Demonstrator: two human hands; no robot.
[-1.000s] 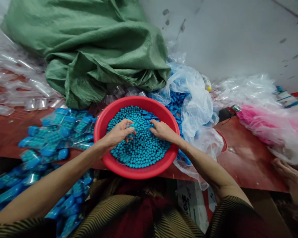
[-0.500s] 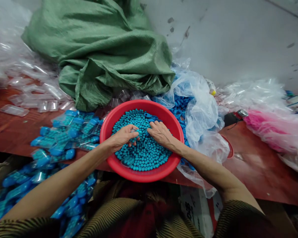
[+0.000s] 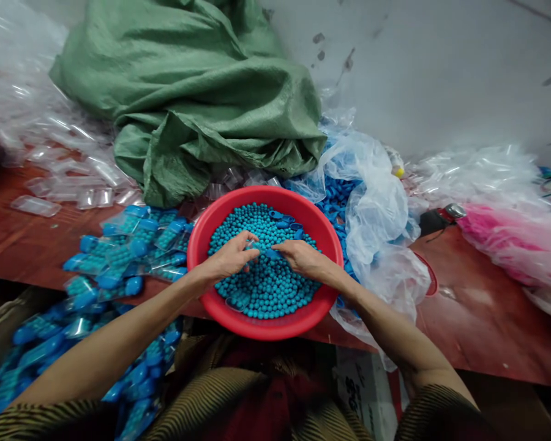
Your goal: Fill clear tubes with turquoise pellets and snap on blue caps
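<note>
A red plastic basin (image 3: pixel 264 331) holds a heap of turquoise beads (image 3: pixel 269 294). Over the beads, my left hand (image 3: pixel 233 256) is closed around a small clear plastic container, mostly hidden by the fingers. Facing it, my right hand (image 3: pixel 305 260) pinches a small blue plastic cap (image 3: pixel 270 253) between thumb and fingers, close to the container's end. A few more blue caps (image 3: pixel 282 218) lie on the beads near the basin's far side. Another clear container (image 3: pixel 237 301) rests on the beads at the near left.
Bead-filled clear containers with blue caps (image 3: pixel 119 254) are piled left of the basin, more below the table edge. Behind stands a green woven sack (image 3: pixel 229 104); empty clear containers (image 3: pixel 37 206) lie left. A translucent bag (image 3: pixel 376 208) with blue caps and pink bagged material (image 3: pixel 500 236) are right.
My right hand has dipped to the far side of the beads and come back with a blue cap, held toward the left hand. The camera view has shifted slightly left.
</note>
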